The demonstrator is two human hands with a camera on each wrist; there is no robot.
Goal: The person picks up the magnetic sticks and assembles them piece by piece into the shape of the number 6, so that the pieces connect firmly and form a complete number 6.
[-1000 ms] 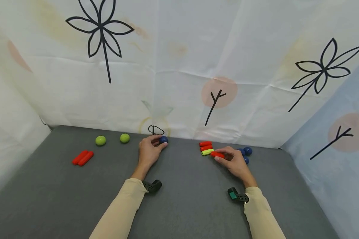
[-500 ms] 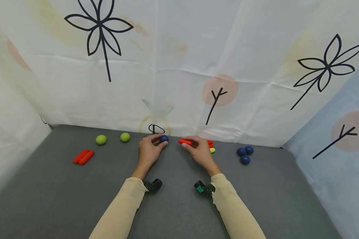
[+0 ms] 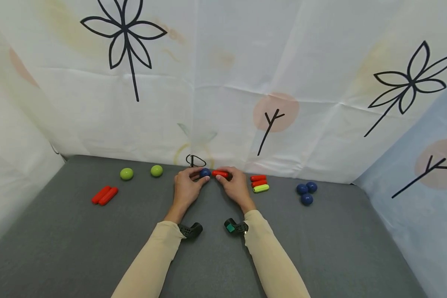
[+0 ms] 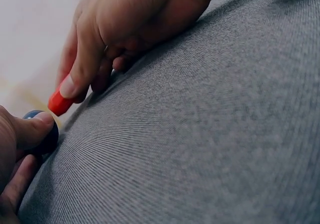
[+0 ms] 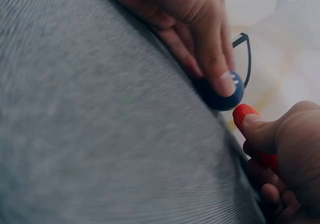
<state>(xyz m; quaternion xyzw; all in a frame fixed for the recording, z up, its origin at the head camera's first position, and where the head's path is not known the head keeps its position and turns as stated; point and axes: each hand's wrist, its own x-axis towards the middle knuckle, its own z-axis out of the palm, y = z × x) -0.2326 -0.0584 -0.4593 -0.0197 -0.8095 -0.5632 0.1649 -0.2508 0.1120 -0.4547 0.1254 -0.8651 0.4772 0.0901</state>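
Observation:
At the back middle of the table, my left hand (image 3: 186,189) pinches a glossy dark blue ball (image 3: 205,172) between thumb and fingers. Close to its right, my right hand (image 3: 236,189) holds a short red rod with rounded ends (image 3: 219,174), lying roughly level. In the left wrist view, the red rod (image 4: 58,104) points its free end at the blue ball (image 4: 48,140), with a small gap between them. The right wrist view shows the thumb pressed along the red rod (image 5: 239,113), its far part hidden by fingers.
Two green balls (image 3: 126,174) and two red rods (image 3: 104,195) lie at the left. Right of my hands, two more red rods (image 3: 258,183) and a yellow-green rod (image 3: 261,188) lie side by side. Three blue balls (image 3: 307,199) cluster farther right. A patterned cloth (image 3: 223,124) hangs behind the table.
My right hand has carried the red rod leftward from beside the yellow-green rod to beside the blue ball. My left hand has stayed in place with the ball.

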